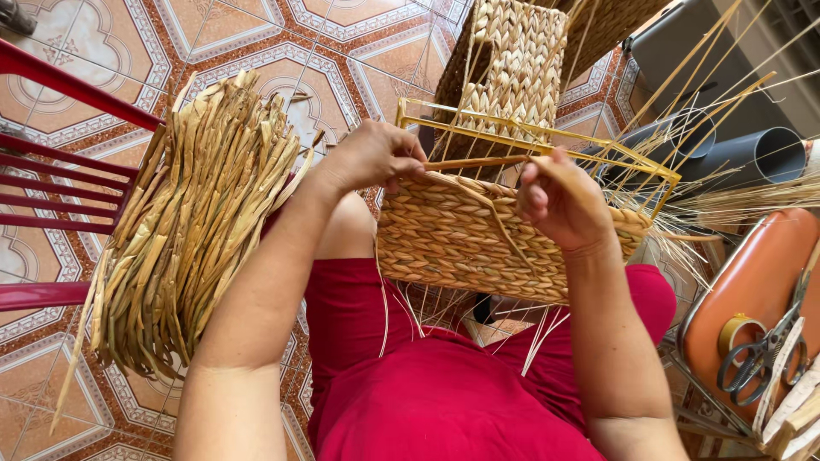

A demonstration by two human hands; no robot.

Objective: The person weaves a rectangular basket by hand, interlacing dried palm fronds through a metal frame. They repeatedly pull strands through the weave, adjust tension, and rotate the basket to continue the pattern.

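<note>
Left hand (pixel 373 156) closes on a twisted straw strand (pixel 474 160) at the rim of the half-woven basket (pixel 461 248), which rests on the lap; right hand (pixel 559 201) pinches the same strand's other end; dried straw bundle (pixel 196 213) lies left; scissors (pixel 763 354) right.

tan woven basket (pixel 478 248) — red chair (pixel 60 183), orange tray (pixel 752 290)

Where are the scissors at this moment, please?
In the head view, the scissors lie at the far right, on the orange tray beside a roll of tape, right of the person's right hand.
</note>
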